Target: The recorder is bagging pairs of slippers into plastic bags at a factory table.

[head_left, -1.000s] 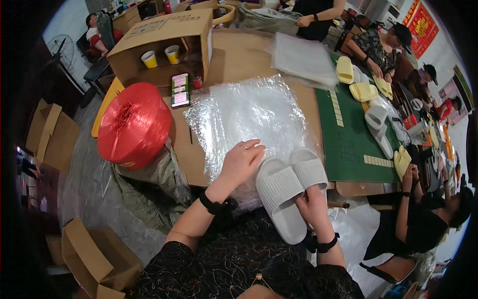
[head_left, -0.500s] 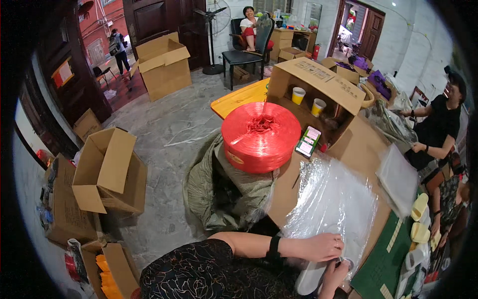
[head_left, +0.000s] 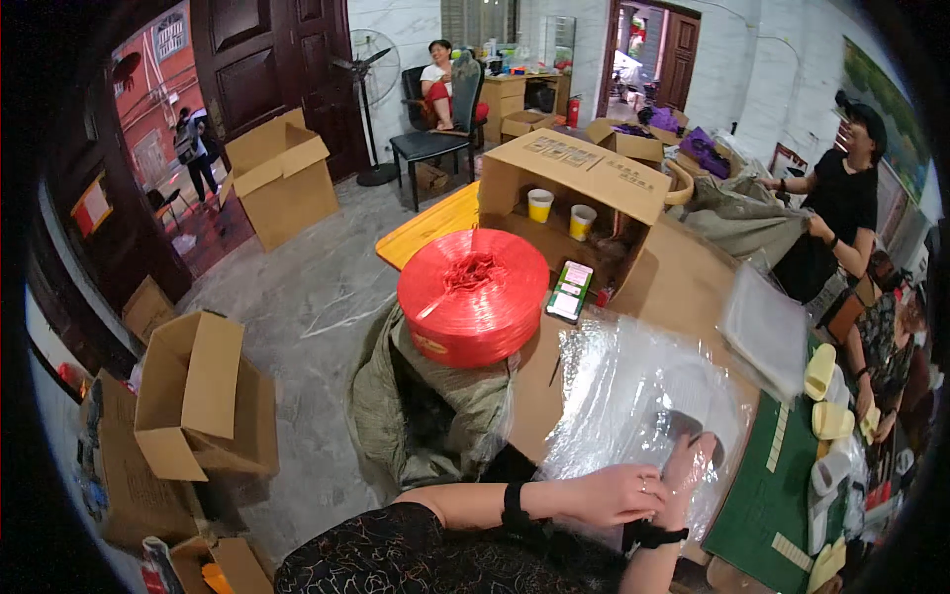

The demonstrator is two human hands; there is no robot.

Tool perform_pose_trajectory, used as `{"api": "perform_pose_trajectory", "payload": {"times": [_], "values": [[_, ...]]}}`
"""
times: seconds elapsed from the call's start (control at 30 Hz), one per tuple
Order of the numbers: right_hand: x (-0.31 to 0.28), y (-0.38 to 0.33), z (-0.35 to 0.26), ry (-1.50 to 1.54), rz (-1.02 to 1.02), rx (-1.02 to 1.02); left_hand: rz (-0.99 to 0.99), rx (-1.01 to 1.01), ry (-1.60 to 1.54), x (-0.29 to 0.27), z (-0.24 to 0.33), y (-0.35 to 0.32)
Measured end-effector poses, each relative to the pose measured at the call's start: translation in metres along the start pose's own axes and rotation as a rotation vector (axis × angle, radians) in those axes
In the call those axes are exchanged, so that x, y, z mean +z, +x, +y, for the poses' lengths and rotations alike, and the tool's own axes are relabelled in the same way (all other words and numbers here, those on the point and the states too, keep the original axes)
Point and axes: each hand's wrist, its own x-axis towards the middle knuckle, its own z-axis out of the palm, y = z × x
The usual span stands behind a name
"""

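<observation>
Clear plastic bags (head_left: 609, 381) lie in a glossy stack on the cardboard-topped table in front of me. A pale grey slipper (head_left: 698, 386) shows through the plastic at the stack's right side. My right hand (head_left: 690, 463) reaches forward over the bags, its fingers closed at the slipper's near end; plastic and glare partly hide the fingertips. Beside the right wrist, my left hand (head_left: 623, 495) has its fingers curled in a pinch at the near edge of a bag. The plastic between those fingers is hard to see.
A big red twine roll (head_left: 473, 297) stands left of the bags, above an open woven sack (head_left: 426, 396). Beyond lie a phone (head_left: 570, 291) and a carton (head_left: 584, 163) holding yellow cups. Yellow slippers (head_left: 833, 421) line a green board (head_left: 752, 495) at right, near other people.
The slipper has moved forward from the table's near edge onto the bags. My right hand has reached forward past my left, which has shifted slightly left. The view has turned somewhat.
</observation>
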Motion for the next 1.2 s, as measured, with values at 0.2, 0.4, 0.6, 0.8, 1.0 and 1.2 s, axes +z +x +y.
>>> {"api": "perform_pose_trajectory", "payload": {"times": [0.2,0.4,0.6,0.8,1.0,1.2], "values": [[-0.008,0.1,-0.088,0.325,-0.56,0.705,0.066,-0.029,0.204,-0.007,-0.025,-0.02],[-0.03,0.056,-0.093,0.286,-0.327,0.28,-0.148,-0.354,0.426,0.0,-0.036,-0.058],[-0.051,0.031,-0.084,0.291,-0.547,0.121,-0.003,-0.38,0.388,0.013,-0.055,-0.084],[-0.061,0.03,-0.081,0.302,-0.599,-0.115,0.069,-0.377,0.307,0.004,-0.051,-0.081],[-0.044,0.035,-0.087,0.299,-0.628,0.075,0.07,-0.397,0.269,0.003,-0.058,-0.094],[-0.051,0.023,-0.096,0.336,-0.457,0.008,0.14,-0.395,0.241,0.009,-0.069,-0.103]]}}
